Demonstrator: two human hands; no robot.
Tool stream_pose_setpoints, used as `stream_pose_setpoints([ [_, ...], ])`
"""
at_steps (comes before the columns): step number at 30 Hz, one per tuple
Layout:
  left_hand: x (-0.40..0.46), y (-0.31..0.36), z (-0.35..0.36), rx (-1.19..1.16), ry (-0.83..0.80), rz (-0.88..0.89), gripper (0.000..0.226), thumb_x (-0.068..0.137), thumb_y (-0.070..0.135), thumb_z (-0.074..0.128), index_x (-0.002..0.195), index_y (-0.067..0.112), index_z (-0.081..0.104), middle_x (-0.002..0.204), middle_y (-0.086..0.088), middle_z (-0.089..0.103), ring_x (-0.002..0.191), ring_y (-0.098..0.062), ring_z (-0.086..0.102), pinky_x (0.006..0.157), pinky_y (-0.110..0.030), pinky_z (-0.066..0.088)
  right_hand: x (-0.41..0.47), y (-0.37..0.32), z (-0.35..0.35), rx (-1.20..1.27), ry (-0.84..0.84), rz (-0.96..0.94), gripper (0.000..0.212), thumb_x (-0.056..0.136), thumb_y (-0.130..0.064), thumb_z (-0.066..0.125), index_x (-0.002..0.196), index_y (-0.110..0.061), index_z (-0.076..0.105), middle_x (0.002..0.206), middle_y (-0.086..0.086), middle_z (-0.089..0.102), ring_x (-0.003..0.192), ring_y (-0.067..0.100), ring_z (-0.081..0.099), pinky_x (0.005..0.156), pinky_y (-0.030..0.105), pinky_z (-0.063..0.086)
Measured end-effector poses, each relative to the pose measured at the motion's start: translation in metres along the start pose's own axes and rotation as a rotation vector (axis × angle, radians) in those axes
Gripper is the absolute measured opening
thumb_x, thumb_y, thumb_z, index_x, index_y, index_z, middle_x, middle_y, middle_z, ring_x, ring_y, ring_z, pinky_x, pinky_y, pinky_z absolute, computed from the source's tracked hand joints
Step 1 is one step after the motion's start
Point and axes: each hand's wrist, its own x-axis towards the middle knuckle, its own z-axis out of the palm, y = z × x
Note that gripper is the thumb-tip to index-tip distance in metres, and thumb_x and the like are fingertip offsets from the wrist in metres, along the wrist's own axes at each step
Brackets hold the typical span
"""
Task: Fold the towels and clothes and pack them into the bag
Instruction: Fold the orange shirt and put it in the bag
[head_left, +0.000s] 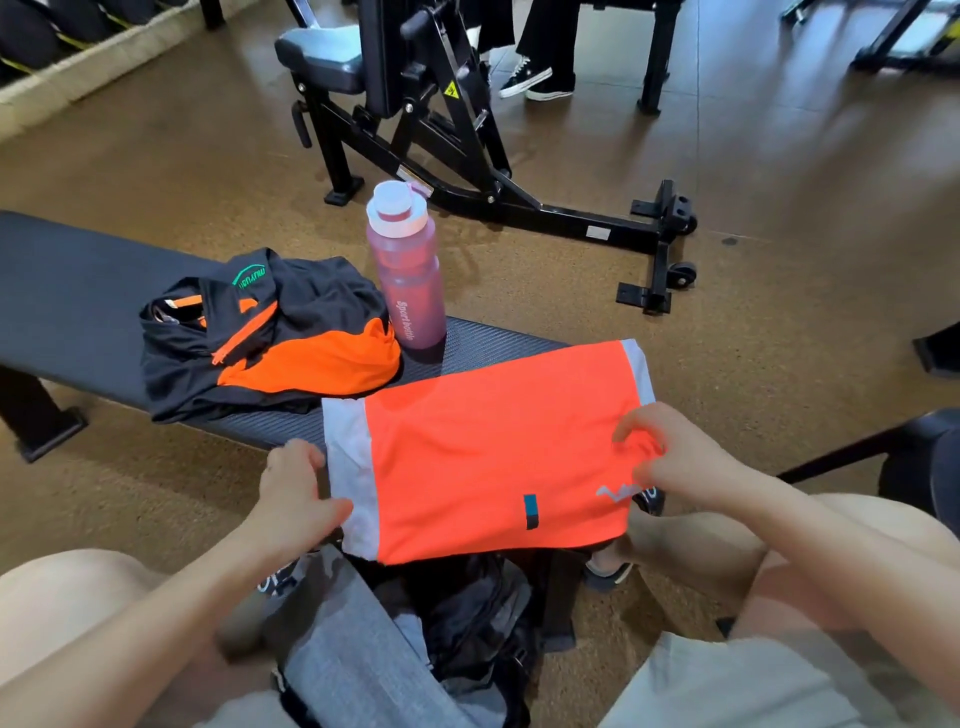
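While gripped (both hands (298, 480)): shirt (488, 452)

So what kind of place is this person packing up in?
Most likely a gym. The clothes lie on a flat padded bench, a black adjustable weight bench stands behind it, and a pink sport bottle sits beside the black and orange jacket.
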Motion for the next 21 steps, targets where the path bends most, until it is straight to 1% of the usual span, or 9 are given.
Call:
stream_pose_setpoints([
  [1, 0.002, 0.002, 0.005, -0.219, -0.020, -0.205, 0.054, 0.059, 0.028, 0.080, 0.096, 0.014, 0.043, 0.099, -0.006, 0.043, 0.085, -0.023, 0.049, 0.069, -0.036, 0.043, 0.005, -0.002, -0.003, 0.208, 0.067, 0.118, 0.038, 0.063, -0.006, 0.071, 0.099, -0.019, 0.066, 0.113, 0.005, 0.059, 0.100, 0.015, 0.057, 0.076, 0.029, 0.048],
  [3, 0.003, 0.005, 0.018, -0.586, -0.144, -0.472, 0.079, 0.047, 0.054, 0.084, 0.103, 0.013, 0.046, 0.096, -0.009, 0.051, 0.076, -0.023, 0.055, 0.061, -0.035, 0.044, 0.017, 0.002, -0.003, 0.560, 0.213, 0.326, 0.060, 0.057, -0.010, 0.065, 0.116, -0.020, 0.063, 0.126, 0.009, 0.059, 0.108, 0.019, 0.060, 0.079, 0.036, 0.051],
  [6, 0.007, 0.000, 0.038, -0.724, -0.206, -0.516, 0.113, 0.043, 0.066, 0.090, 0.131, 0.016, 0.039, 0.122, -0.006, 0.058, 0.107, -0.027, 0.064, 0.088, -0.044, 0.054, 0.029, 0.015, 0.004, 0.857, 0.289, 0.470, 0.088, 0.074, -0.028, 0.079, 0.151, -0.024, 0.037, 0.139, 0.006, 0.054, 0.120, 0.025, 0.061, 0.098, 0.051, 0.052],
  [8, 0.010, -0.003, 0.047, -0.785, -0.226, -0.487, 0.122, 0.043, 0.066, 0.094, 0.142, 0.016, 0.042, 0.132, -0.004, 0.062, 0.115, -0.026, 0.065, 0.100, -0.047, 0.052, 0.029, 0.021, 0.012, 0.982, 0.197, 0.555, 0.098, 0.072, -0.038, 0.087, 0.153, -0.016, 0.037, 0.135, 0.012, 0.063, 0.118, 0.034, 0.067, 0.102, 0.061, 0.050],
  [12, 0.012, -0.002, 0.047, -0.874, -0.273, -0.429, 0.091, 0.054, 0.054, 0.092, 0.133, 0.020, 0.062, 0.117, -0.005, 0.075, 0.105, -0.029, 0.073, 0.100, -0.050, 0.053, 0.022, 0.022, 0.026, 1.015, 0.022, 0.575, 0.050, 0.090, -0.037, 0.072, 0.132, -0.011, 0.062, 0.117, 0.014, 0.075, 0.109, 0.032, 0.071, 0.099, 0.050, 0.055],
  [15, 0.006, 0.009, 0.039, -0.851, -0.260, -0.437, 0.078, 0.061, 0.048, 0.092, 0.127, 0.015, 0.066, 0.109, -0.007, 0.077, 0.100, -0.030, 0.074, 0.096, -0.050, 0.055, 0.019, 0.019, 0.027, 0.978, -0.017, 0.600, 0.047, 0.089, -0.043, 0.072, 0.125, -0.013, 0.065, 0.109, 0.013, 0.077, 0.084, 0.023, 0.077, 0.062, 0.028, 0.060],
  [16, 0.004, 0.012, 0.037, -0.840, -0.263, -0.430, 0.065, 0.071, 0.040, 0.089, 0.125, 0.012, 0.066, 0.107, -0.009, 0.078, 0.097, -0.031, 0.075, 0.092, -0.047, 0.057, 0.022, 0.021, 0.026, 0.945, -0.011, 0.619, 0.052, 0.086, -0.047, 0.075, 0.124, -0.013, 0.066, 0.108, 0.014, 0.077, 0.082, 0.023, 0.078, 0.062, 0.028, 0.060],
  [19, -0.004, 0.017, 0.032, -0.746, -0.248, -0.404, 0.031, 0.090, 0.022, 0.076, 0.116, 0.009, 0.066, 0.100, -0.013, 0.078, 0.089, -0.030, 0.075, 0.072, -0.037, 0.058, 0.024, 0.021, 0.016, 0.713, 0.040, 0.675, 0.075, 0.072, -0.054, 0.086, 0.124, -0.005, 0.067, 0.110, 0.021, 0.075, 0.098, 0.037, 0.075, 0.091, 0.049, 0.059],
  [21, -0.008, 0.018, 0.026, -0.656, -0.234, -0.318, 0.028, 0.094, 0.024, 0.072, 0.116, 0.009, 0.065, 0.106, -0.013, 0.075, 0.091, -0.026, 0.072, 0.072, -0.035, 0.057, 0.024, 0.016, 0.004, 0.577, 0.108, 0.657, 0.060, 0.078, -0.038, 0.087, 0.120, 0.000, 0.067, 0.104, 0.024, 0.075, 0.087, 0.037, 0.074, 0.077, 0.044, 0.061],
])
